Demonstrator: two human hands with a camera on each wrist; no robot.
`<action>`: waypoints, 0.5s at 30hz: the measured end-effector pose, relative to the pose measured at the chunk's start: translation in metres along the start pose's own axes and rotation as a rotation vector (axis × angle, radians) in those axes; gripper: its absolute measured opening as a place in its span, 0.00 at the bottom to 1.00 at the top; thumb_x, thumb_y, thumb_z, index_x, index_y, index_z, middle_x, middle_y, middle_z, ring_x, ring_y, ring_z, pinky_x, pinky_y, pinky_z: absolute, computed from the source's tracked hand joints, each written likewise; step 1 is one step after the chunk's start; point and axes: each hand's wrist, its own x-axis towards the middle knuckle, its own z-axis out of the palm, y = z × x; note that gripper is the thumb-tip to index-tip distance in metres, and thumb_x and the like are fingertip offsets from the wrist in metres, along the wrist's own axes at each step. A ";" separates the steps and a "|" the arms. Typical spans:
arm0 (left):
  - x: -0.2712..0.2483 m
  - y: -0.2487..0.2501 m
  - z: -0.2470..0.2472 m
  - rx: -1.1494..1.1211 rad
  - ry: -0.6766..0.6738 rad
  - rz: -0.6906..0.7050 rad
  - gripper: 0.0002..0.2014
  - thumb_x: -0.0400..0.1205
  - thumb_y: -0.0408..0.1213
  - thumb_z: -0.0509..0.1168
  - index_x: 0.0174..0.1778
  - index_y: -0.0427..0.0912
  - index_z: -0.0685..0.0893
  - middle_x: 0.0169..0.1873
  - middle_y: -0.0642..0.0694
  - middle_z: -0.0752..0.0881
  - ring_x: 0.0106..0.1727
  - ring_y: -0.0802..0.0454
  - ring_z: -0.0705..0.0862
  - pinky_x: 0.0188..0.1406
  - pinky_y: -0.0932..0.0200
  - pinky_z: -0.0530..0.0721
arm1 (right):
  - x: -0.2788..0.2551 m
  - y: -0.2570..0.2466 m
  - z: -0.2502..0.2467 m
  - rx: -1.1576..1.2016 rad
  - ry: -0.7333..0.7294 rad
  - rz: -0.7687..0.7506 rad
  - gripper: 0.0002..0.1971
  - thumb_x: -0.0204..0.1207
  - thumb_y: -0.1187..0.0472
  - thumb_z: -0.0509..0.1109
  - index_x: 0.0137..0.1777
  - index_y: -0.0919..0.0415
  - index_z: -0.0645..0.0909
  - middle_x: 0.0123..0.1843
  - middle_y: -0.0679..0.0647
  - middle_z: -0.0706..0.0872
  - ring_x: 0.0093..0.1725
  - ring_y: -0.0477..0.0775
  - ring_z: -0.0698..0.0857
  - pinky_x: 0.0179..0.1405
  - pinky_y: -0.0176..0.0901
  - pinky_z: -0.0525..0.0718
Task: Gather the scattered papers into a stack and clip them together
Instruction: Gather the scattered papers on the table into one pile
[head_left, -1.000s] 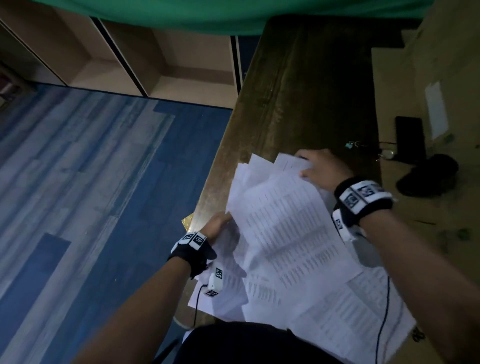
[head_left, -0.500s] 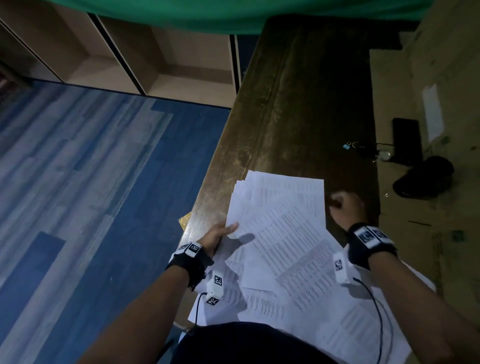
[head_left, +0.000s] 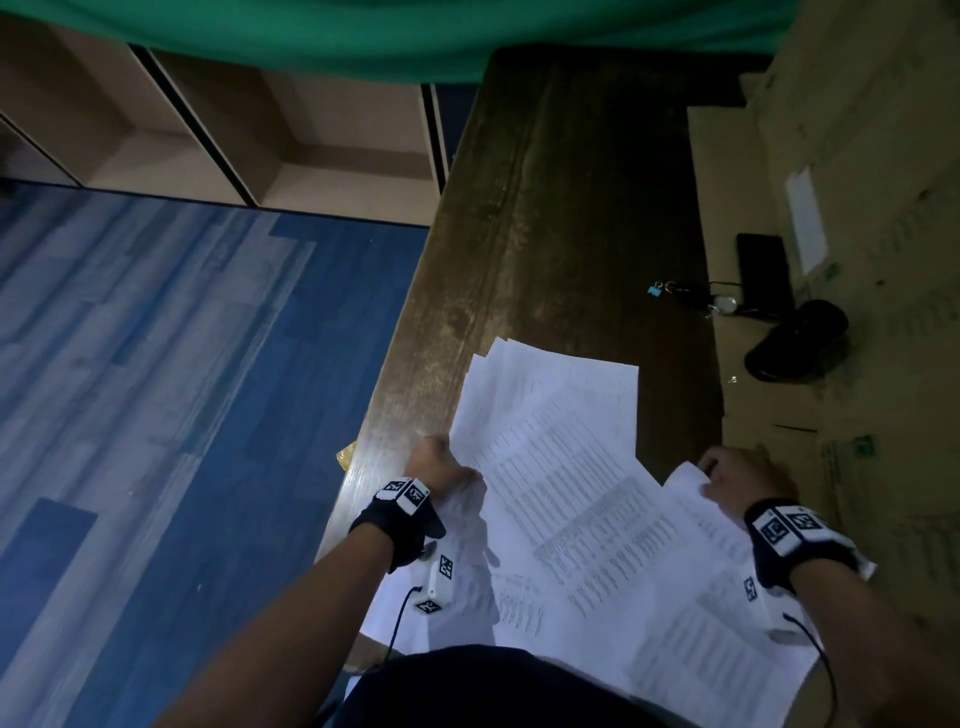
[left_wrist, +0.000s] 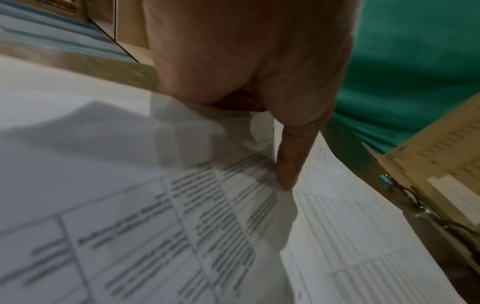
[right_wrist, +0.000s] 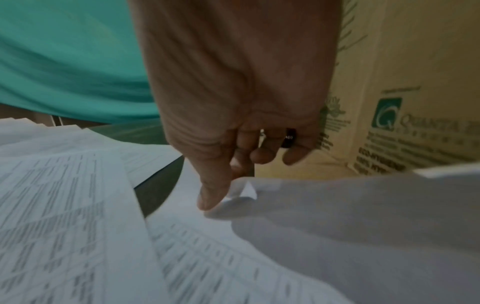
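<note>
Both hands are pinching thin, floppy papers (head_left: 561, 467) by their edges: left hand (head_left: 441, 470) at the table's (head_left: 571, 208) left edge, right hand (head_left: 743, 475) gripping a loose sheet's (head_left: 691, 499) corner.

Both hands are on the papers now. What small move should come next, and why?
Probably the right hand should draw the sheet it pinches at the corner leftward onto the pile that the left hand holds. That sheet lies apart, near the cardboard box, and the papers are fanned out, so the blue clip seems premature.
</note>
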 end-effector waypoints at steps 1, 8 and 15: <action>0.003 -0.005 -0.004 0.009 0.033 -0.004 0.18 0.65 0.38 0.77 0.51 0.43 0.90 0.42 0.48 0.92 0.45 0.47 0.91 0.35 0.63 0.84 | 0.003 0.000 -0.004 0.014 -0.013 -0.027 0.05 0.70 0.56 0.75 0.39 0.47 0.81 0.42 0.53 0.85 0.39 0.56 0.86 0.44 0.52 0.88; 0.011 -0.045 -0.048 -0.159 0.113 -0.007 0.19 0.64 0.38 0.71 0.51 0.48 0.88 0.41 0.46 0.94 0.43 0.43 0.93 0.50 0.40 0.93 | -0.013 -0.029 -0.054 0.149 0.120 -0.140 0.13 0.83 0.63 0.59 0.65 0.58 0.77 0.62 0.64 0.83 0.56 0.65 0.84 0.53 0.54 0.81; 0.010 -0.044 -0.058 -0.196 0.170 -0.058 0.08 0.76 0.31 0.68 0.50 0.42 0.86 0.36 0.44 0.90 0.35 0.45 0.89 0.41 0.56 0.89 | -0.015 -0.087 -0.149 0.081 0.500 -0.721 0.14 0.72 0.71 0.60 0.47 0.52 0.81 0.53 0.57 0.85 0.61 0.62 0.80 0.66 0.52 0.64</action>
